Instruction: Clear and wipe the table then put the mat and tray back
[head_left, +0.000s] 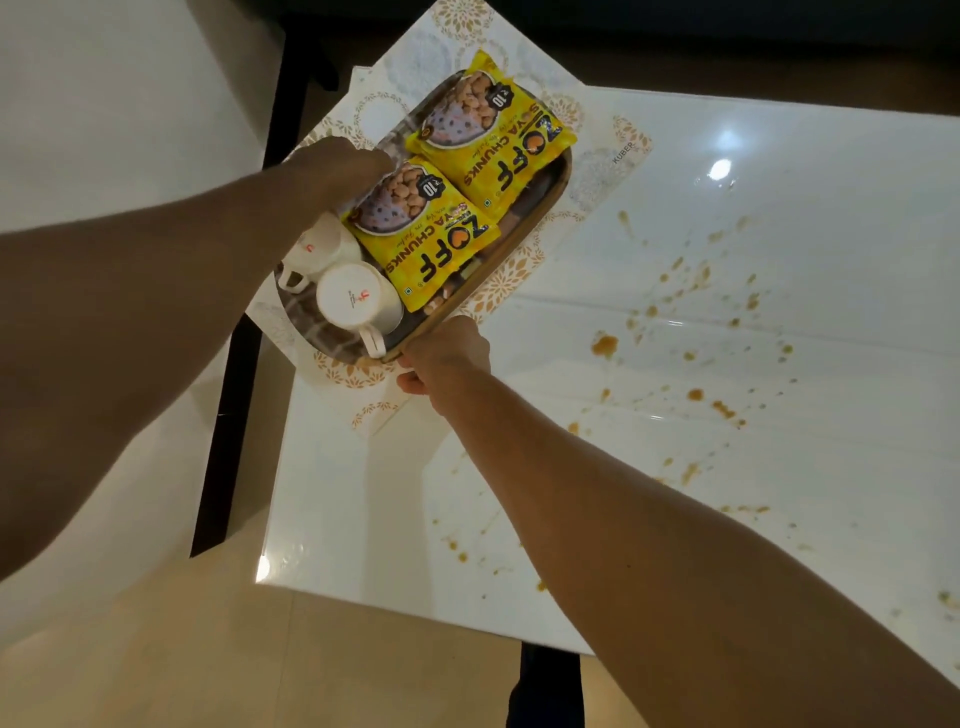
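Two hands on one tray (540, 218), by my reading the clearing step: the load has to leave the table (779, 218) before any wiping starts.

- My right hand (441, 353) clenches round the tray's near rim at its corner.
- My left hand (337, 166) lies at the far side of the tray; its fingers are hidden behind it, so I cannot tell whether they grasp the rim.
- The tray sits on the patterned mat (597, 171) at the table's far left corner.
- Contents: two yellow snack packets (447, 249) lying flat, partly overlapping; two white cups (353, 299), upturned, at the near left end.
- Table surface: brown splatters (605, 344) spread to the right of the mat.

Next move, as I judge it: a level lift with both hands, since the cups stand loose and could slide; then the mat comes off.
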